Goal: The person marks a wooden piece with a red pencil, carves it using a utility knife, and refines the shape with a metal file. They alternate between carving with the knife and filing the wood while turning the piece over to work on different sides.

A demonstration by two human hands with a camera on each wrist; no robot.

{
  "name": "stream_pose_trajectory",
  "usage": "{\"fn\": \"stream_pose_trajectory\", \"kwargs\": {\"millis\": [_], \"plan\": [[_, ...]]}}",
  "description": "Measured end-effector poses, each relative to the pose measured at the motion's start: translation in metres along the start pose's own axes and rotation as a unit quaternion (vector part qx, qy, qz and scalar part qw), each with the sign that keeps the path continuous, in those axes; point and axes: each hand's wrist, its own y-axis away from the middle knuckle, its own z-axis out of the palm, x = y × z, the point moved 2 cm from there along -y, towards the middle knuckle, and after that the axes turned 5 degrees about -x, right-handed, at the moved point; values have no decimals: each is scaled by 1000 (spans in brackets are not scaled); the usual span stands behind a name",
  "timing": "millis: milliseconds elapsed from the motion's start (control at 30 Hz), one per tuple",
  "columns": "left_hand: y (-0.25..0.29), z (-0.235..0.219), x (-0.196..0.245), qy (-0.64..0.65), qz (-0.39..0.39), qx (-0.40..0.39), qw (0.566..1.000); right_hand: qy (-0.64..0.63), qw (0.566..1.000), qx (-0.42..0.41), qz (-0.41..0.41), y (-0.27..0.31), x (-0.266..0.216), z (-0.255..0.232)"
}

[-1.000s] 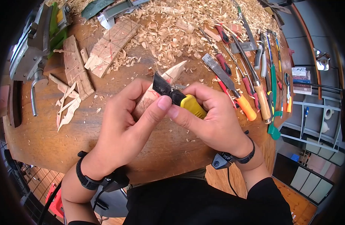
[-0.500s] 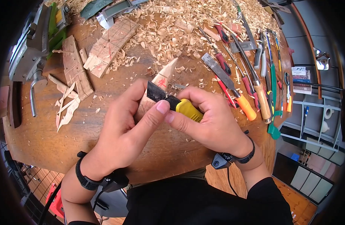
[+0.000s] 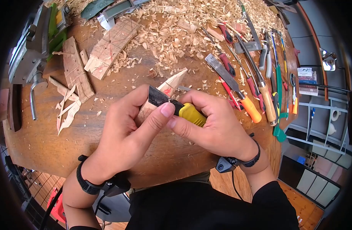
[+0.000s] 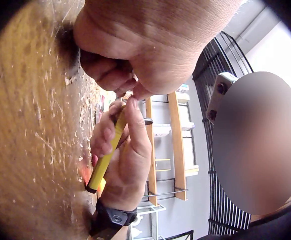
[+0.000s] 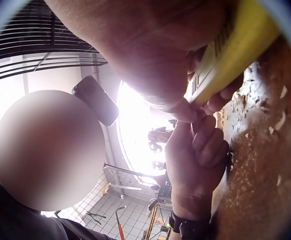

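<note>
In the head view my left hand (image 3: 124, 124) grips a pale, pointed piece of wood (image 3: 173, 83) with red marks on it. The wood's tip points away and to the right; its lower end is partly hidden by the fingers and blade. My right hand (image 3: 216, 117) holds the yellow handle of a knife (image 3: 192, 115), fingers curled round it. Its broad dark blade (image 3: 158, 97) lies across the wood. The left thumb rests at the blade's back, with the right thumb close beside it. In the right wrist view the yellow handle (image 5: 230, 60) shows large.
Chisels and other hand tools (image 3: 237, 86) lie to the right on the wooden bench (image 3: 68, 143). A heap of shavings (image 3: 168, 32) covers the back. Marked boards (image 3: 112, 48) and split offcuts (image 3: 70, 111) lie left, beside a metal vise (image 3: 32, 57).
The blade has shifted left and slightly down over the wood. The wood's tip swung more upright, then leaned back to the right. Both hands keep their grips.
</note>
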Motion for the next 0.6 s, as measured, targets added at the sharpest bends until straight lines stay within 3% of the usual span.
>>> {"fn": "stream_pose_trajectory", "kwargs": {"millis": [600], "plan": [[1,1,5,0,-30,-2,1000,10,1000,0,-4,1,-1,0]]}}
